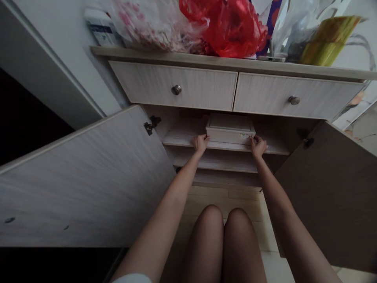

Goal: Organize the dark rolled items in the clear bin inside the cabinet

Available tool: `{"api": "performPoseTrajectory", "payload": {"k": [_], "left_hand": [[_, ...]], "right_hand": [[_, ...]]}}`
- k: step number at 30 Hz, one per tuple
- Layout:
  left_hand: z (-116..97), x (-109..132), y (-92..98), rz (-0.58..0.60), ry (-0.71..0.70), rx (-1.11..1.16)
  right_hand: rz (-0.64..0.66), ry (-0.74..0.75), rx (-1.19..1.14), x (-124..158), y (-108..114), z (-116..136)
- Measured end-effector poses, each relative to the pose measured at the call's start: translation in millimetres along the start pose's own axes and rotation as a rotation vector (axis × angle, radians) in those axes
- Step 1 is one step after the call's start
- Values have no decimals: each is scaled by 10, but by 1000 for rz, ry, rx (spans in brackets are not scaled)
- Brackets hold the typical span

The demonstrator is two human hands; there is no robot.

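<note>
So there's this pale lidded box (230, 129) sitting on a shelf (184, 133) of a low wood-look cabinet, right at the shelf's front edge, with a small label (246, 136) on its front face. Both hands are on it: the left hand (200, 143) at its front left corner, the right hand (258, 146) at its front right corner. The fingers are curled in at those corners, but from this head-on view I honestly can't tell if they're clamped tight or just resting there.

My guess is it's stiff and fairly light, going by how it keeps its square shape, but I can't tell the material or what's inside, so the weight could fool you. The sides look smooth, so they could be a bit slippery. I'd hold it low on both sides, not by the lid, which may not be fixed on.

Relative to the box, two drawers with round metal knobs (176, 90) sit just above, a red plastic bag (232, 27) sits higher up on the cabinet top, and the open cabinet doors (82, 177) swing out to either side. The person's bare knees (213, 224) are below it, over a tiled floor (224, 200).
</note>
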State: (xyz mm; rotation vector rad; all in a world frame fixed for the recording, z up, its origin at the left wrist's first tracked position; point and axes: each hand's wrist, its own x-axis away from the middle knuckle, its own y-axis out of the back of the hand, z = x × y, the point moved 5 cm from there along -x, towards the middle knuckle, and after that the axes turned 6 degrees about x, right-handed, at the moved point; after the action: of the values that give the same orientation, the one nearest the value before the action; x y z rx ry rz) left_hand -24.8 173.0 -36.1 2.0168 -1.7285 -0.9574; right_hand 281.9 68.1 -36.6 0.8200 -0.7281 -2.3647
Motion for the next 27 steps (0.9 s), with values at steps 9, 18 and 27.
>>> {"api": "performPoseTrajectory", "payload": {"k": [9,18,27], "left_hand": [[-65,-354,-161,55,8,-206],[-90,-523,-254,73,10,-214],[-54,-676,-330,68,10,-207]], "right_hand": [[21,17,146,-351,-184,99],[52,19,262,-552,-279,164],[80,-7,333,-660,-344,227]]}}
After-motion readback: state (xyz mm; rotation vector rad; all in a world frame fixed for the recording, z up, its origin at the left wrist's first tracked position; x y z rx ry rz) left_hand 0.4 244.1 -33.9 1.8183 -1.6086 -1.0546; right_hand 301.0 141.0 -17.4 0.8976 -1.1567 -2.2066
